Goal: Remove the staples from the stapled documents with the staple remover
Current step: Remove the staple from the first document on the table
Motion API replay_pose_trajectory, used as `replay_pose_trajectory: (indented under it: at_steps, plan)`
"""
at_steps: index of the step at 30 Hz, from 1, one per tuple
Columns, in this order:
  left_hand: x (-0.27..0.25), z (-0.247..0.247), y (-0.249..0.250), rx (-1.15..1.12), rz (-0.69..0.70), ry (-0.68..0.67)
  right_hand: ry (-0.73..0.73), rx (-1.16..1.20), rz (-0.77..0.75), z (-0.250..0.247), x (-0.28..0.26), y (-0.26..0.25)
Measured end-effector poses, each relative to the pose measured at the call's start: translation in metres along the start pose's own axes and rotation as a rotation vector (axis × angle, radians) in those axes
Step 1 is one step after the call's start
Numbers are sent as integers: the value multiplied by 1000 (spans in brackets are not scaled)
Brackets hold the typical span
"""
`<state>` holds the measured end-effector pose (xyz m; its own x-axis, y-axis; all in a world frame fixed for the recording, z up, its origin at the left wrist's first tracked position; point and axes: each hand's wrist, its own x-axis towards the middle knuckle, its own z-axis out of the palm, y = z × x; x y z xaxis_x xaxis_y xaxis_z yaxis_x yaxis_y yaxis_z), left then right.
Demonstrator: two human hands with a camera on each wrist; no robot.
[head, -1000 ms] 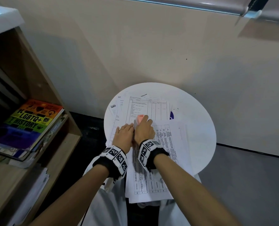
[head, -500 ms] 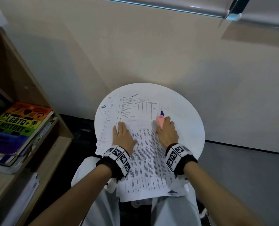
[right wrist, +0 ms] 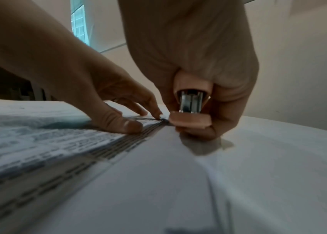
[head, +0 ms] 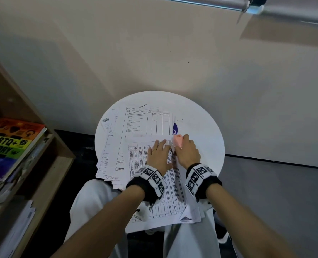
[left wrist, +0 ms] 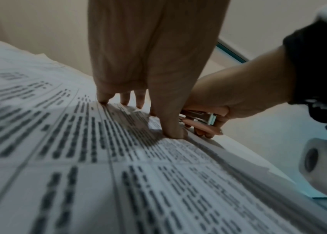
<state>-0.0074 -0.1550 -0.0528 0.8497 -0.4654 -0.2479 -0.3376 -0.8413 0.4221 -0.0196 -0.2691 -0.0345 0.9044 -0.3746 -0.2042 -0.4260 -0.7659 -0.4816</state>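
A printed document with tables (head: 165, 185) lies on top of other sheets on the round white table (head: 206, 131). My left hand (head: 159, 153) lies flat on it, straight fingers (left wrist: 170, 126) pressing the paper near its top right corner. My right hand (head: 187, 151) grips a pink staple remover (head: 177, 140) with a metal core (right wrist: 191, 101), its nose at that same corner right beside the left fingertips. In the left wrist view the staple remover (left wrist: 204, 121) sits low against the page edge. No staple can be made out.
More printed sheets (head: 132, 127) fan out toward the table's left and far side. A blue object (head: 174, 129) peeks out beyond the papers. A wooden shelf (head: 42, 174) with a rainbow-coloured book (head: 11, 144) stands to the left. The wall is close behind the table.
The left hand slid right across the top document to its top right corner and now sits beside the right hand. The right hand still grips the staple remover there.
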Motion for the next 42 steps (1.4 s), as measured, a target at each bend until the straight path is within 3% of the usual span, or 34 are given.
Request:
replay_pose_trajectory:
  at_steps: [10,15,22,28,35,39,42]
  plan:
    - [2,-6,1,-16,-17,-24,32,50,88,9,7,-18]
    - [2,-4,-3,-23,-6,-23,74,-31,-30,13,3,-11]
    - [4,-4,1,8,-22,-15,47,91,111,11,17,-25]
    - [3,-3,-2,-3,-14,-16,90,39,53,16,20,-25]
    - [3,-3,-1,6,-9,-22,101,157,162,5,31,-30]
    - [2,-3,-3,-12,7,-12,152,93,24,-10,22,-24]
    - [-2,-4,6,-248,73,173,205,115,-78,-26,-6,-6]
